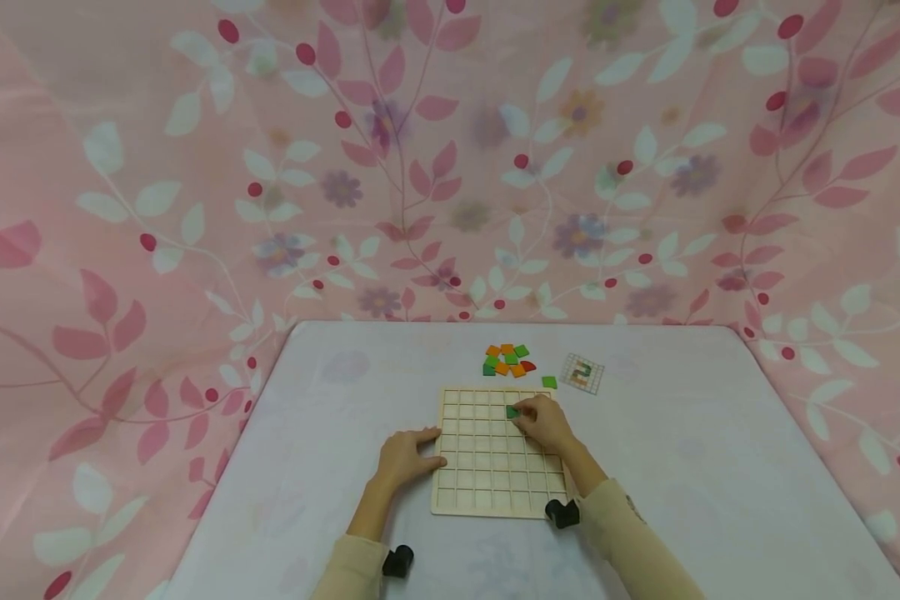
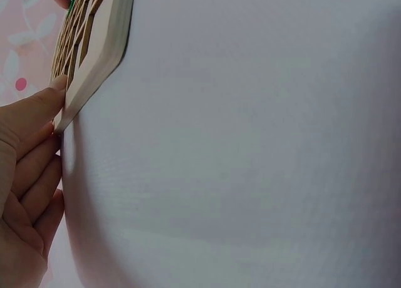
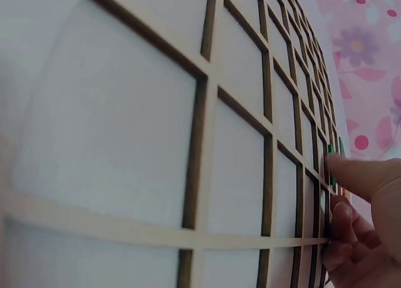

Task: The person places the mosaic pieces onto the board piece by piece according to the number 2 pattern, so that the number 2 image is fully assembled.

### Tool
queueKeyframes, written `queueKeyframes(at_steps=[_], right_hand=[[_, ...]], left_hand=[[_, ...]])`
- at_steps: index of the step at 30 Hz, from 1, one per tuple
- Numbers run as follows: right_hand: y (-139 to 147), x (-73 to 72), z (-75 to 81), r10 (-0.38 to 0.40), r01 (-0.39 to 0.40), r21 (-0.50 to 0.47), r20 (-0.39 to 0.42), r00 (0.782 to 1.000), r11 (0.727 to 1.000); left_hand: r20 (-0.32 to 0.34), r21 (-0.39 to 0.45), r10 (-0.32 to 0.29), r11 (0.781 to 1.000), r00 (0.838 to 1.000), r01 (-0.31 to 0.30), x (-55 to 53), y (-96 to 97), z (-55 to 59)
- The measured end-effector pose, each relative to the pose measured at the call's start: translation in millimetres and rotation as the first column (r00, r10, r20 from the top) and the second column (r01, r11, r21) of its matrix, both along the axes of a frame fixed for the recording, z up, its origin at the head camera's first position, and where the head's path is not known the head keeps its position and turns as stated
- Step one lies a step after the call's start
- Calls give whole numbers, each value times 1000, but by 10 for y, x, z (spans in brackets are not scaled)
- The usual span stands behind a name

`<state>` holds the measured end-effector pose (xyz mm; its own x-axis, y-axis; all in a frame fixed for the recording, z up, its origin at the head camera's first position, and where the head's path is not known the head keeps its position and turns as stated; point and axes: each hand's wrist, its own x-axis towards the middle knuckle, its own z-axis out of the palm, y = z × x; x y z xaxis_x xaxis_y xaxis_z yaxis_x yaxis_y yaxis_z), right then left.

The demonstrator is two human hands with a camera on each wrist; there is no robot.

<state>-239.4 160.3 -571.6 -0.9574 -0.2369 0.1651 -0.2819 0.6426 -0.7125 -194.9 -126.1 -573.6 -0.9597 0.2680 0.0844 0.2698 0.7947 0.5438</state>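
Near the lower middle of the frame in the head view, a pale board (image 1: 480,479) with raised lines that divide it into square cells lies on the white table (image 1: 660,450). At the board's upper right part, the right hand (image 1: 546,423) pinches a green tile (image 1: 512,412) between thumb and finger, its other fingers bent. The pictures do not settle whether that tile is seated in a cell or held just over it. At the board's left edge, the left hand (image 1: 402,457) has its thumb and index finger spread apart, both touching the rim; the left wrist view shows the thumb lying over the top of the edge and the other fingers low beside it. Above the board, in the middle of the frame, a loose cluster gathers orange tiles (image 1: 502,368), green tiles (image 1: 521,351) and a red piece (image 1: 527,366), some of them overlapping. A single tile (image 1: 549,382), bright green, lies apart from them, near the board's upper right corner. Just right of it is a gridded card (image 1: 583,372) printed with a coloured figure like a 2. Beige sleeves (image 1: 637,533) reach in from the bottom of the frame, with a black device (image 1: 562,513) at each wrist. Pink cloth (image 1: 480,150) with leaves, berries and flowers fills the upper half of the frame and runs down both sides of the table.
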Motion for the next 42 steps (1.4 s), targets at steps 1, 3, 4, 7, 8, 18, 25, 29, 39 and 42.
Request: queueKeyframes(at_steps=[1,3,4,7,8,18,25,29,39,42], right_hand=[[-21,5,-3,-12,12,3,-16,1000,1000],[-66,16,-8,-35,36,21,-44,998,999],[-86,21,-12,-51,53,36,-53,997,998],[-128,29,-35,-114,121,88,-73,991,989],[-133,31,-41,-127,134,93,-77,989,987],[-150,6,-23,-121,120,79,-2,993,990],[-202,28,-21,-199,199,139,-16,980,970],[-175,59,-51,-220,224,107,-48,974,969],[-15,135,-70,-125,117,-87,-102,987,989],[-9,168,-92,-111,100,-98,-114,987,990]], left_hand=[[-5,-3,0,1000,1000,0,1,-2,-1],[-10,5,4,1000,1000,-4,3,-3,-5],[-14,6,3,1000,1000,-3,2,-4,-10],[-12,17,1,1000,1000,0,-3,-5,-26],[-13,20,-1,1000,1000,2,-4,-5,-31],[9,37,13,999,1000,-14,1,-23,-5],[7,39,12,999,1000,-12,2,-9,-15],[4,49,13,999,1000,-13,-3,5,-40],[-19,36,12,999,1000,-11,-6,3,-30],[-4,54,21,998,1000,-21,2,2,-29]])
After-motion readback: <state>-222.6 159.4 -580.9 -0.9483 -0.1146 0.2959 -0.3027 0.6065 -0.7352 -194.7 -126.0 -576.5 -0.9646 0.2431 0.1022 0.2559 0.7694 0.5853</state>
